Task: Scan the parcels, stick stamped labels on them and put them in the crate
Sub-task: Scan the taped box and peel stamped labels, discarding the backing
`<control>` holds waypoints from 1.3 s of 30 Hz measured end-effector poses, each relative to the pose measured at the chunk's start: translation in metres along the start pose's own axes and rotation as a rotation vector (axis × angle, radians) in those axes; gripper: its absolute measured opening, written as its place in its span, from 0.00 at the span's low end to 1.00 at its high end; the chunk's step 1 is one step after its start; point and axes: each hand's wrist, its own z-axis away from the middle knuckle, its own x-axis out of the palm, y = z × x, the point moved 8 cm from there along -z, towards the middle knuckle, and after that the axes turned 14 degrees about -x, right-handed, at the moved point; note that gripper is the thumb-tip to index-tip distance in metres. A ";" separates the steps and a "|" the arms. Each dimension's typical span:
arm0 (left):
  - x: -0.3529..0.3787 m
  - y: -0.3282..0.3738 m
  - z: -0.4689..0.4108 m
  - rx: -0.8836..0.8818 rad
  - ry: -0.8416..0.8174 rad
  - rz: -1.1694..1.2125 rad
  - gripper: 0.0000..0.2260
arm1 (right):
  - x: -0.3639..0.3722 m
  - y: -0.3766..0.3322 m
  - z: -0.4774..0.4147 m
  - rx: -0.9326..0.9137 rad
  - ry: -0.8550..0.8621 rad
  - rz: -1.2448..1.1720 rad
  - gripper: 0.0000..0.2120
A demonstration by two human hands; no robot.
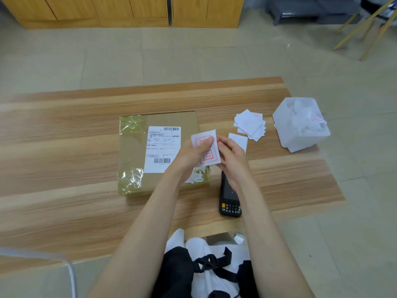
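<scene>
A flat cardboard parcel (137, 155) lies on the wooden table (64, 147), a white shipping label (161, 147) with barcodes on its top. Above its right edge both hands hold one white label with a red stamp (211, 157). My left hand (193, 155) pinches it with the thumb on its face. My right hand (231, 155) grips its right edge. A black handheld scanner (228, 203) lies on the table under my right wrist. A blank slip (238, 141) lies just right of the hands.
A loose pile of white labels (250, 124) sits to the right of the parcel. A translucent plastic tub (300, 125) holding crumpled paper stands at the table's right end. Wooden cabinets (107, 11) line the far wall. A grey chair edge (71, 274) shows at the bottom left.
</scene>
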 end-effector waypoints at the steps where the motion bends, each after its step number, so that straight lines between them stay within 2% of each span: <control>1: 0.004 -0.004 -0.004 -0.021 0.007 0.012 0.06 | -0.003 0.006 -0.001 0.025 -0.011 -0.047 0.09; 5: 0.020 -0.017 -0.017 -0.089 0.060 0.021 0.13 | -0.028 0.007 -0.015 0.014 -0.050 -0.010 0.06; 10: 0.042 -0.006 -0.033 -0.064 0.073 0.013 0.11 | -0.056 0.001 -0.041 0.056 -0.064 0.024 0.05; 16: 0.070 0.012 -0.048 -0.025 0.038 -0.071 0.06 | -0.074 -0.004 -0.063 0.166 -0.113 -0.242 0.07; 21: 0.083 0.017 -0.061 -0.068 0.115 -0.139 0.12 | -0.084 -0.009 -0.077 0.172 -0.210 -0.280 0.07; 28: 0.086 0.025 -0.066 -0.054 0.131 -0.119 0.13 | -0.086 -0.014 -0.090 0.207 -0.276 -0.384 0.12; 35: 0.087 0.028 -0.073 -0.048 0.117 -0.132 0.12 | -0.085 -0.015 -0.097 0.229 -0.311 -0.399 0.05; 39: 0.088 0.028 -0.074 -0.051 0.109 -0.146 0.13 | -0.086 -0.014 -0.097 0.233 -0.340 -0.416 0.05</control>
